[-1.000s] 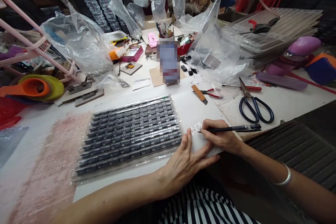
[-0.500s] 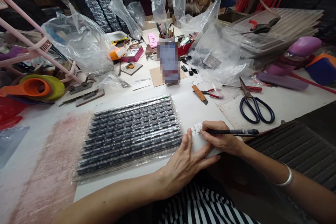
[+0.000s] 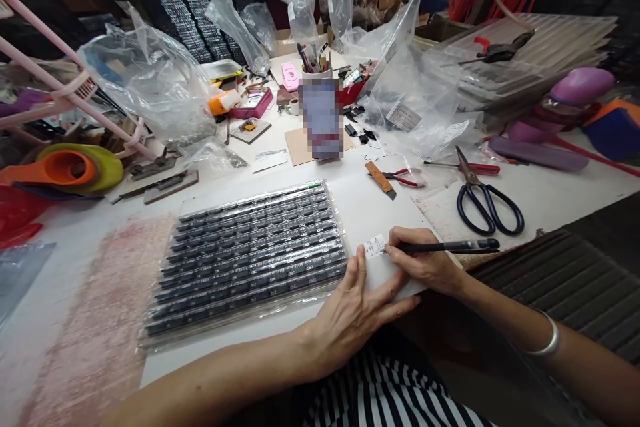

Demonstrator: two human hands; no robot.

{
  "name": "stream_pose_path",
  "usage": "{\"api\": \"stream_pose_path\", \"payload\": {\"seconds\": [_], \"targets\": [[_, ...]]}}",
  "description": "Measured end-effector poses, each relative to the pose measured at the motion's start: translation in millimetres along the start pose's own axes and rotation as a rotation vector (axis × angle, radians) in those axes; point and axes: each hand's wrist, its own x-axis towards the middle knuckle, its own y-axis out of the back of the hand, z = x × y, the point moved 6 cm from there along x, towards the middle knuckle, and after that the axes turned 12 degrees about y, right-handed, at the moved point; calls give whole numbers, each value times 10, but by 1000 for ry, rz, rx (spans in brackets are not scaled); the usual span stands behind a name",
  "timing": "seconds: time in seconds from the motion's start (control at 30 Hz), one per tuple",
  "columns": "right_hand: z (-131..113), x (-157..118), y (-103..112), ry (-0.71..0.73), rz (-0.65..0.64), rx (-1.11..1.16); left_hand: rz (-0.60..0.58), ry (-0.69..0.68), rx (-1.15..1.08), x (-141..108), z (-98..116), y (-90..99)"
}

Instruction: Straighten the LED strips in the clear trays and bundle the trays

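Note:
In my right hand (image 3: 425,260) a black pen (image 3: 450,246) is gripped, its tip at the right edge of a small white label (image 3: 374,246) that bears handwriting. My left hand (image 3: 350,310) lies with fingers stretched out and apart, the index fingertip beside the label's lower left corner and the other fingers reaching under my right hand. A white sheet (image 3: 357,203) lies beneath. Just left of the hands, a clear plastic tray (image 3: 250,253) holds rows of small black parts in clear wrapping.
Beyond the label lie an orange-handled blade (image 3: 380,180), red-handled pliers (image 3: 407,179) and dark-handled scissors (image 3: 489,203). A blurred phone-like screen (image 3: 323,117) stands at the back centre. Clear bags (image 3: 150,73) crowd the back, where a person in dark red (image 3: 295,3) stands.
My right hand and the pen have shifted slightly right, and more handwriting shows on the label. My left hand stays put. In the background the person's arm has moved a little.

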Motion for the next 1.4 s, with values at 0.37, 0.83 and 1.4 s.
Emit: {"api": "stream_pose_path", "payload": {"seconds": [0.37, 0.83, 1.4], "targets": [[28, -13, -28, -12, -25, -19, 10, 11, -7, -17, 12, -23], [494, 367, 567, -370, -144, -305, -70, -17, -79, -39, -8, -42], [90, 271, -152, 34, -386, -317, -35, -23, -80, -90, -25, 10]]}}
